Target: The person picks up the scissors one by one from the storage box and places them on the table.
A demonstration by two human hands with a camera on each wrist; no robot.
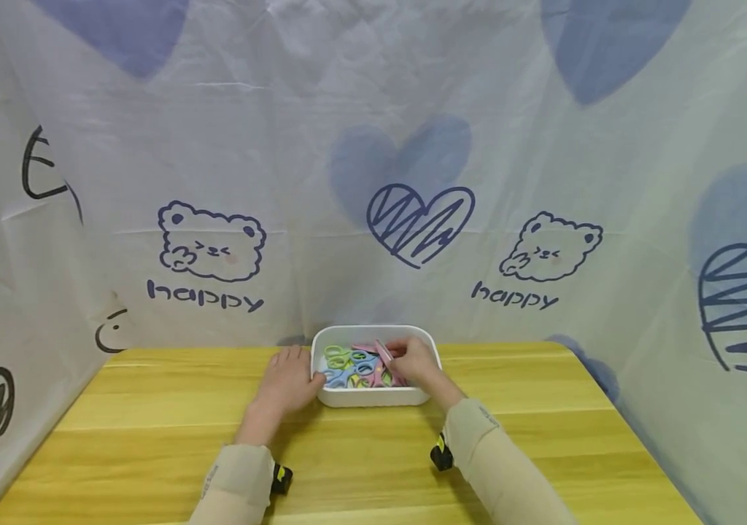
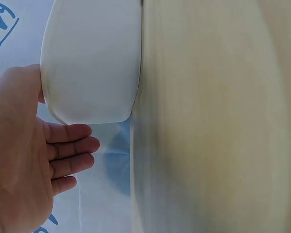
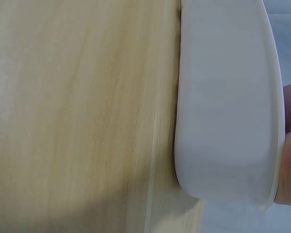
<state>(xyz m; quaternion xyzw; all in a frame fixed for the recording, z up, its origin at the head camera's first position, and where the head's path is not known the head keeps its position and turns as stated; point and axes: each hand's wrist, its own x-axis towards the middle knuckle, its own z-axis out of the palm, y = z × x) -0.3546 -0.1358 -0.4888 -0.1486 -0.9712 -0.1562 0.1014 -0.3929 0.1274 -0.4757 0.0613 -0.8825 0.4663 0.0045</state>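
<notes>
A white plastic bin (image 1: 373,397) holds several pairs of children's scissors in green, blue and pink. At its left end, my left hand (image 1: 289,380) grips the rim: the thumb hooks over the edge and the fingers (image 2: 70,145) lie along the outside. My right hand (image 1: 415,361) reaches over the bin's right side and pinches a pair of pink scissors (image 1: 383,353), which points up and to the left above the pile. Blue scissors (image 1: 341,377) and green scissors (image 1: 336,355) lie on the left of the pile. In the right wrist view the bin's wall hides the fingertips and the scissors.
The bin stands near the back edge of a wood-grain table (image 1: 373,459). Right behind it hangs a pale cloth (image 1: 321,182) printed with hearts and bears, which also runs down both sides.
</notes>
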